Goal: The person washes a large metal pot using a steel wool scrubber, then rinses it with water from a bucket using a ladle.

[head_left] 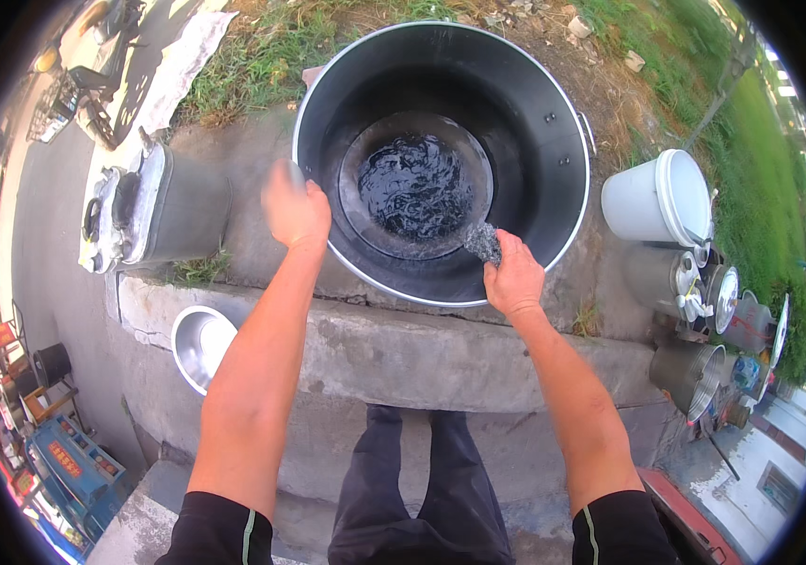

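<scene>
A large dark metal pot [530, 92] with a bright rim stands on the concrete in front of me. Rippling water [413, 187] lies in its bottom. My right hand [516, 274] reaches over the near right rim and grips a steel wool scrubber [482, 244] inside the pot. At the left rim is my left hand [297, 208], its fingers blurred. Whether those fingers grip the rim or a handle there, I cannot tell.
A low concrete ledge [417, 353] runs before my legs, with a steel bowl [198, 346] on the left. Left of the pot sits a lidded metal container [187, 205]. A white plastic bucket [636, 198] and several metal pots [685, 374] line the right. Grass [255, 63] grows behind.
</scene>
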The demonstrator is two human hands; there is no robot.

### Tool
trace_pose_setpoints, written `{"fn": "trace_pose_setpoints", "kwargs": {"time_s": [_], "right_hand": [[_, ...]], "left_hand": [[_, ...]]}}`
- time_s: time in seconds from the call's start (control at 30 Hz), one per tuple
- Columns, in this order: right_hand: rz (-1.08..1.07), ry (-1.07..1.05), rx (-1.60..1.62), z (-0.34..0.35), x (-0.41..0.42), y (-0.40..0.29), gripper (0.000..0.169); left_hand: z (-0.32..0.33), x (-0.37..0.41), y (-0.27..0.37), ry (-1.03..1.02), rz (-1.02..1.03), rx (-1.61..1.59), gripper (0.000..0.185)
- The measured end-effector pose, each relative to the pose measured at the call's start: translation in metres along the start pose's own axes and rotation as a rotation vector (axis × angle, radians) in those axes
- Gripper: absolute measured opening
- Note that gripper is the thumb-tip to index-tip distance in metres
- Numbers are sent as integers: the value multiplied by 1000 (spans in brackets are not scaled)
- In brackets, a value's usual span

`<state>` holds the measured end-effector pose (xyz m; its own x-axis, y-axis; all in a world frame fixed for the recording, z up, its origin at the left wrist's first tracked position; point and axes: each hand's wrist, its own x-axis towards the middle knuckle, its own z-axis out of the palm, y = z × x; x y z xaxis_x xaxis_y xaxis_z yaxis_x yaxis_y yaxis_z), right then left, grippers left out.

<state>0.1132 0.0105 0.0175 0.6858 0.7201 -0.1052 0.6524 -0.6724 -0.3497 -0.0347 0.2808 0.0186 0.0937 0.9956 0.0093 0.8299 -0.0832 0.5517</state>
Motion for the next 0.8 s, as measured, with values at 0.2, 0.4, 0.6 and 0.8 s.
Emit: {"fn": "trace_pose_setpoints", "kwargs": {"time_s": [0.2,0.4,0.6,0.8], "right_hand": [[-56,-59,19,3,-35,2,50],[-118,-89,2,14,-86,9,50],[-157,-8,31,36,-137,19,53],[-152,-31,14,45,-165,24,55]], "left_hand": [[-31,-57,-39,17,-127,8,51],[-48,-115,-90,68,-140,-6,58],[-55,-158,-122,131,-74,-95,56],[-61,-186,-138,164,17,-75,56]]}}
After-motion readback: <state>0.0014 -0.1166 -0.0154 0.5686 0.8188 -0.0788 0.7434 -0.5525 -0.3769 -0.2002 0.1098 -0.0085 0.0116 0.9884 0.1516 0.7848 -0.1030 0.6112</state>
